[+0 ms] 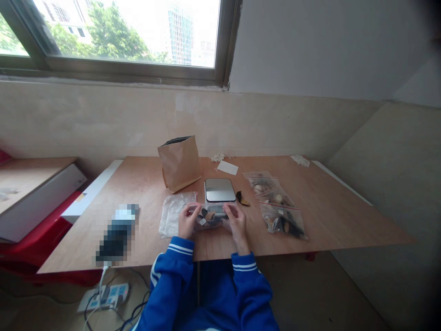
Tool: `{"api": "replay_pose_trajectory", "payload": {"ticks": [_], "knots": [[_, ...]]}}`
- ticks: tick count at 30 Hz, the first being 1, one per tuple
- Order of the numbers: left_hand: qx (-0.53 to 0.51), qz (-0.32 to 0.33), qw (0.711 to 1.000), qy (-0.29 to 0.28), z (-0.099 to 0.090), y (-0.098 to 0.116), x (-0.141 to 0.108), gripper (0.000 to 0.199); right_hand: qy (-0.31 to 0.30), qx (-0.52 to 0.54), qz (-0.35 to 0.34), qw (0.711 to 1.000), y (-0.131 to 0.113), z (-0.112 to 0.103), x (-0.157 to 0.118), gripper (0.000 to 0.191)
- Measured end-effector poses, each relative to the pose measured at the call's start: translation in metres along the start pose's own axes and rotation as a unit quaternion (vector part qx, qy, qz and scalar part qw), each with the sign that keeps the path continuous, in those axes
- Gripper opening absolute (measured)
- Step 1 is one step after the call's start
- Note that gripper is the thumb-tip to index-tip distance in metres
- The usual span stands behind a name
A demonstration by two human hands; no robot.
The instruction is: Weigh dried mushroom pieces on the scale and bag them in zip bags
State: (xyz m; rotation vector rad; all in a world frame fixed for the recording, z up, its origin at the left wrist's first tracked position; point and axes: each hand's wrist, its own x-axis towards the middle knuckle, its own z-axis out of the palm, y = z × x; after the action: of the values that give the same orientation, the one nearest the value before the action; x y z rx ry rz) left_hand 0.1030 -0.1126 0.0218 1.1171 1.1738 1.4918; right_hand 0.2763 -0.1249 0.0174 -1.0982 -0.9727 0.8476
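Observation:
A clear zip bag with dark and brown pieces and a small white label inside is held up at the table's front. My left hand pinches its top edge at the left corner. At the right corner, my right hand grips the same edge between thumb and fingers. Just behind the bag lies a flat scale with a silver plate. A dark, curved piece rests on the table to the right of the scale. Clear bags lie flat beside my left hand.
A brown paper bag stands upright behind the clear bags. Several filled zip bags lie at the right. A white card is behind the scale. A pixelated object with a cable lies at the left. A power strip sits below.

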Motion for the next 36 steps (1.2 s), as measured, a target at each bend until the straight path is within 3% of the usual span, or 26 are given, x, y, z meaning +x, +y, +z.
{"api": "replay_pose_trajectory", "payload": {"ticks": [9,14,20,33,36], "knots": [[-0.008,-0.013,1.0,0.007,0.0,0.003,-0.002,0.031,0.006,0.004,0.007,1.0,-0.001,-0.001,0.0,0.028],[-0.016,0.005,1.0,-0.025,0.002,0.004,-0.002,0.03,-0.011,0.018,0.03,0.999,-0.003,0.002,-0.002,0.031],[-0.011,0.023,0.999,-0.025,0.006,0.012,-0.005,0.029,-0.045,0.012,0.019,0.999,-0.006,0.004,-0.003,0.03],[-0.008,0.014,0.999,-0.03,0.004,0.009,-0.005,0.028,-0.034,0.019,0.02,0.999,-0.006,0.004,-0.004,0.026],[-0.013,0.012,0.999,-0.047,0.006,0.01,-0.006,0.029,-0.071,0.002,0.028,0.997,-0.01,0.005,-0.005,0.027]]}}
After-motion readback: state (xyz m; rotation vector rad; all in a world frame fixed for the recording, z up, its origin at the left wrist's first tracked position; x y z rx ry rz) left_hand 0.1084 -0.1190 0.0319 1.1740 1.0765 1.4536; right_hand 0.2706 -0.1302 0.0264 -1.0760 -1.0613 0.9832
